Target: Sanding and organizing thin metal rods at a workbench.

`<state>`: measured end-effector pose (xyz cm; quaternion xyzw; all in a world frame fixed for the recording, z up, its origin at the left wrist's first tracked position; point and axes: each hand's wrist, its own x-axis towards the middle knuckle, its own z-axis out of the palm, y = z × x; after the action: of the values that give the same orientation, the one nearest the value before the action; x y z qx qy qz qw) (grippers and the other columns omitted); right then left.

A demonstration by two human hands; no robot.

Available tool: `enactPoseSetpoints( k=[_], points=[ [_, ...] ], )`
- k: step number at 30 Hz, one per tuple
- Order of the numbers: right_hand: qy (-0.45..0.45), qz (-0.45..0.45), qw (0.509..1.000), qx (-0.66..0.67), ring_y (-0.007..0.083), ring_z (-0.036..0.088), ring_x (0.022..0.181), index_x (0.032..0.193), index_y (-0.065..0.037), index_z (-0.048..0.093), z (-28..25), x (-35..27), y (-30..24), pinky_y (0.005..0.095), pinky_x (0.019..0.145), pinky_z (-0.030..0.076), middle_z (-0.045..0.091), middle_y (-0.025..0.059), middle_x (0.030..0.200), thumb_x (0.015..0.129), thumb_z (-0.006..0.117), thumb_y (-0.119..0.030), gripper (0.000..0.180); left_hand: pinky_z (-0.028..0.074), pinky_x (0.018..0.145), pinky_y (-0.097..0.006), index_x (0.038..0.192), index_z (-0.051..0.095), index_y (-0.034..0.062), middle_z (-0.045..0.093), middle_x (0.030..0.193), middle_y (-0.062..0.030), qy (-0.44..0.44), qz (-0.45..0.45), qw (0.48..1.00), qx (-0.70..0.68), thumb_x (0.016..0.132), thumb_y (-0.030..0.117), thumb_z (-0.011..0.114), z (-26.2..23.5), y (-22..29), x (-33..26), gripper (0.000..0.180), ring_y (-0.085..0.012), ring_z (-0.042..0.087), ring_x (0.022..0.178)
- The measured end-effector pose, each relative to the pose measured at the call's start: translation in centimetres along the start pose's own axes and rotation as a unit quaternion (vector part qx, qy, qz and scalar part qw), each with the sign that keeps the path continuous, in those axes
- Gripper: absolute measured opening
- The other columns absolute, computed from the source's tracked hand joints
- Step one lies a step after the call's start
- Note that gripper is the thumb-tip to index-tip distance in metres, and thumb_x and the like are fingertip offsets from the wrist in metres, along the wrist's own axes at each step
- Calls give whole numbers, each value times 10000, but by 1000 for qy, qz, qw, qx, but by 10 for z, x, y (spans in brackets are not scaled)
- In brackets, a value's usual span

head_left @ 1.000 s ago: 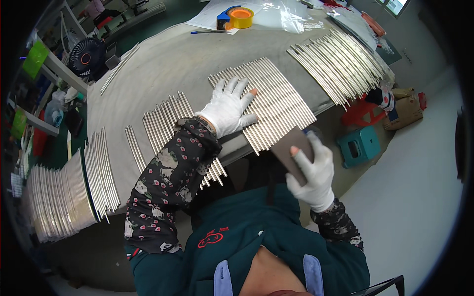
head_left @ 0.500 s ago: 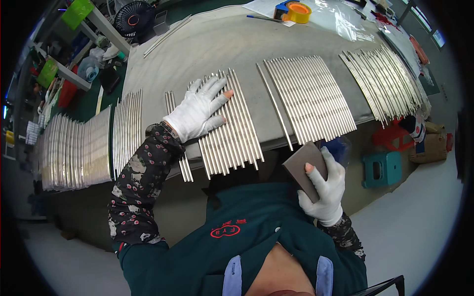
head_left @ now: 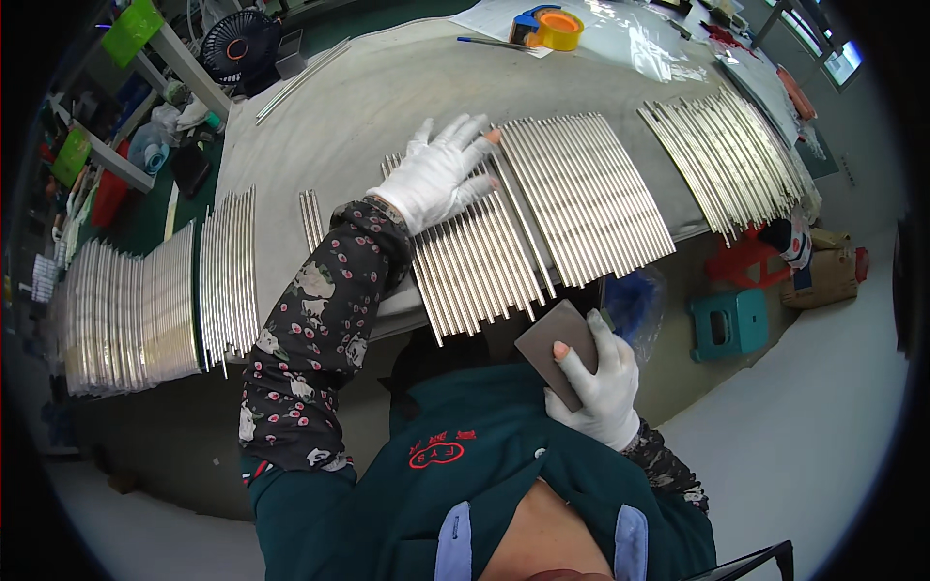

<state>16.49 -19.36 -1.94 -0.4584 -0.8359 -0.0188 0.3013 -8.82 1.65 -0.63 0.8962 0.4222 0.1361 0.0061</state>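
My left hand [head_left: 432, 184], in a white glove with bare thumb and index fingertips, lies spread on the upper part of a row of thin silvery metal rods [head_left: 475, 276]. The rods lie side by side, their near ends uneven at the table's edge. A single rod [head_left: 524, 225] runs close along their right side, beside a wider, neater row of rods [head_left: 589, 203]. In front of the table, my gloved right hand [head_left: 605, 392] grips a flat grey-brown rectangular block [head_left: 559, 341], thumb on its face. My left sleeve partly hides a few rods [head_left: 310, 221].
More rods lie in groups at the far right [head_left: 722, 165] and left [head_left: 229, 276] of the grey-covered table [head_left: 358, 107]. Orange tape on a blue dispenser [head_left: 550, 29], a pen [head_left: 492, 43] and a black fan [head_left: 239, 46] are at the back. A teal stool [head_left: 728, 324] stands right.
My left hand has moved right, and the row of rods under it has slid right, closing up to the single rod. The right hand still holds the block, slightly further left. The view has shifted a little.
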Motion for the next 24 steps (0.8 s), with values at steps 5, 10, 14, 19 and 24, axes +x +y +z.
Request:
enactPoseSetpoints(
  k=[5, 10, 14, 19, 24],
  points=[
    [-1, 15, 1000, 4, 347, 562, 897, 1184, -181, 542, 5, 5, -3, 412, 734, 486, 480, 288, 1235, 558, 727, -194, 652, 154, 1131, -524, 1405, 372, 97, 307, 1490, -147, -39, -124, 990, -47, 952, 497, 397, -1, -39, -9, 605, -289, 239, 1402],
    [15, 23, 1000, 4, 346, 557, 884, 1160, -167, 563, 12, 12, -3, 414, 737, 482, 474, 286, 1244, 554, 728, -194, 629, 159, 1141, -487, 1403, 381, 97, 316, 1495, -115, -68, -120, 990, -12, 952, 471, 414, 0, -33, -10, 586, -278, 249, 1400],
    [11, 28, 999, 14, 354, 554, 880, 1166, -170, 565, 9, 14, -2, 421, 753, 477, 465, 286, 1255, 554, 727, -194, 633, 174, 1143, -463, 1397, 389, 94, 330, 1486, -120, -49, -98, 994, -28, 955, 454, 419, 4, -39, -10, 571, -279, 258, 1396],
    [6, 20, 999, 30, 364, 550, 888, 1222, -189, 538, 4, 5, 1, 431, 766, 474, 454, 289, 1266, 559, 723, -191, 688, 196, 1144, -425, 1386, 400, 79, 355, 1469, -130, -39, -55, 995, -69, 954, 430, 438, 8, -45, -11, 558, -286, 268, 1389],
    [4, 32, 999, 26, 377, 543, 930, 1261, -200, 520, -1, 1, 3, 436, 797, 471, 437, 283, 1287, 552, 726, -186, 738, 189, 1149, -423, 1410, 362, 99, 354, 1471, -119, -21, -57, 996, -66, 955, 413, 444, 8, -34, -4, 559, -280, 276, 1385]
  ],
)
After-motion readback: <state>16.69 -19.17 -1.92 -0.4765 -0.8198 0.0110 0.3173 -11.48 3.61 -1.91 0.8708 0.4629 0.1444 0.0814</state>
